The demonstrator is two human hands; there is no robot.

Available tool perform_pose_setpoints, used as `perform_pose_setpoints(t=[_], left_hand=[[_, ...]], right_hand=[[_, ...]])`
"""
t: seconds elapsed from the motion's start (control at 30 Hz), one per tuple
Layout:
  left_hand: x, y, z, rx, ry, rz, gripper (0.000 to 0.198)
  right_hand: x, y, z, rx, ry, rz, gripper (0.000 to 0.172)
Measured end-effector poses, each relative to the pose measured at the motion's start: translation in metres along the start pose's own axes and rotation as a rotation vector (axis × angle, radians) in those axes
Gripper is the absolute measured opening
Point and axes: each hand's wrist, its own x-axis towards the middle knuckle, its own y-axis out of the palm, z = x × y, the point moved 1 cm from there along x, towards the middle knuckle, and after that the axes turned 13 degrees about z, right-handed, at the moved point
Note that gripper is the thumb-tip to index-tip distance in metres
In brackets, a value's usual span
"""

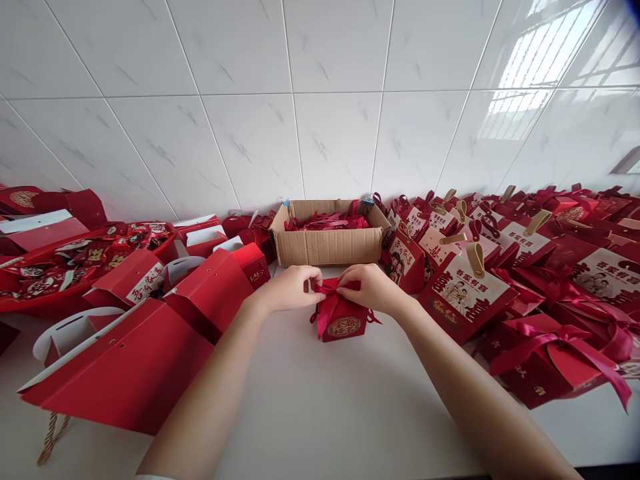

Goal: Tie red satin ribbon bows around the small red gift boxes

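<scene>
A small red gift box (345, 328) with gold lettering stands on the white table in front of me. A dark red ribbon (327, 312) is wrapped over its top, with its tails hanging at the sides. My left hand (293, 288) pinches the ribbon at the upper left of the box. From the right, my right hand (373, 287) pinches the same ribbon near the middle of the box's top. Just behind both hands is a cardboard box (327, 248) that holds a heap of dark red ribbons (333, 220).
Open red boxes (130, 363) stand at the left, around a red basin (173, 248) of wrapped sweets (95, 257). Rows of closed gift boxes (457, 293), some with ribbon bows (560, 337), fill the right side. A tiled wall (335, 133) rises behind the white table (320, 413).
</scene>
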Motion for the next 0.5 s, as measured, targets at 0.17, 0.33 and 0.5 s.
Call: perform_pose_setpoints(t=[0.17, 0.33, 0.5], left_hand=[[0.0000, 0.0031, -0.0033, 0.020, -0.005, -0.028, 0.011], [-0.0004, 0.0045, -0.0067, 0.052, -0.047, -0.046, 0.008], [0.0000, 0.0068, -0.0079, 0.107, -0.080, -0.063, 0.010]], right_hand=[[0.0004, 0.0018, 0.0006, -0.023, 0.006, 0.004, 0.014], [0.0002, 0.0024, 0.0008, -0.032, 0.016, -0.006, 0.014], [0.0005, 0.0032, 0.0002, -0.037, 0.037, -0.004, 0.012]])
